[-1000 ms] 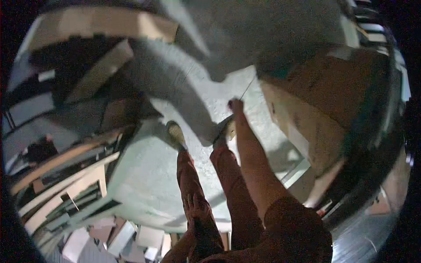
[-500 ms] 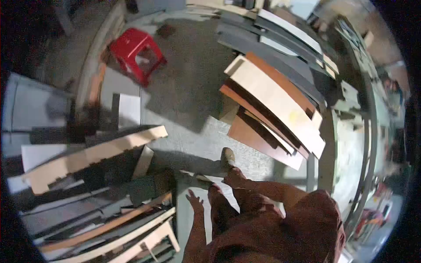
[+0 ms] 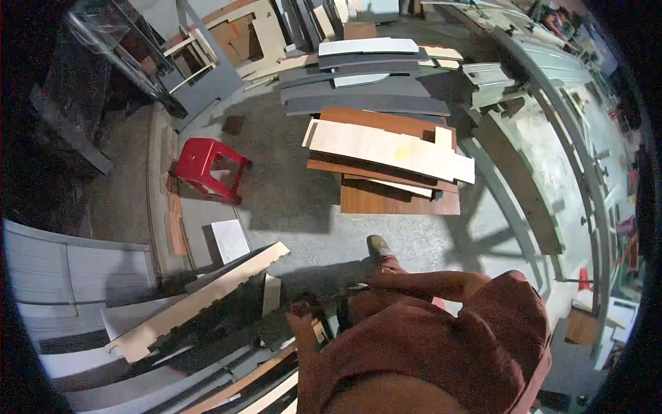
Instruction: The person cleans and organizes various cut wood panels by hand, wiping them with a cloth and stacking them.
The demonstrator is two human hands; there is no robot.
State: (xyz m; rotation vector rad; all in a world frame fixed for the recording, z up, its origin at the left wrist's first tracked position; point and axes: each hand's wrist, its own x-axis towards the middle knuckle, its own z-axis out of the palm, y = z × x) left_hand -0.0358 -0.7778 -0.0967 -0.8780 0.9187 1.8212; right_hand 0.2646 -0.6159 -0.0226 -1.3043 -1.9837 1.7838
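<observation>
Two bare hands in view, both low in the head view. Left hand (image 3: 300,315) is over the pile of boards (image 3: 238,384) at lower left — dark and blurred, fingers look drawn in, can't tell if it grips or touches anything. Right hand (image 3: 378,278) is in front of the trouser leg (image 3: 391,261), near the shoe (image 3: 378,243); fingers unclear, so can't tell wide or narrow, or holding. Nearest to left hand: short pale board (image 3: 271,295), just to its left. Long notched board (image 3: 200,303) slants across the pile, upper end close to the short board. White panel (image 3: 231,241) lies just beyond the notched board. Red stool (image 3: 200,162) on the floor, farther off. Ahead of the shoe — a stack: pale board with a yellow mark (image 3: 386,148) over brown boards (image 3: 393,199). Grey boards (image 3: 365,105) lie behind that stack, white board (image 3: 369,46) at their far side. Another person (image 3: 555,22), small, at far upper right.
</observation>
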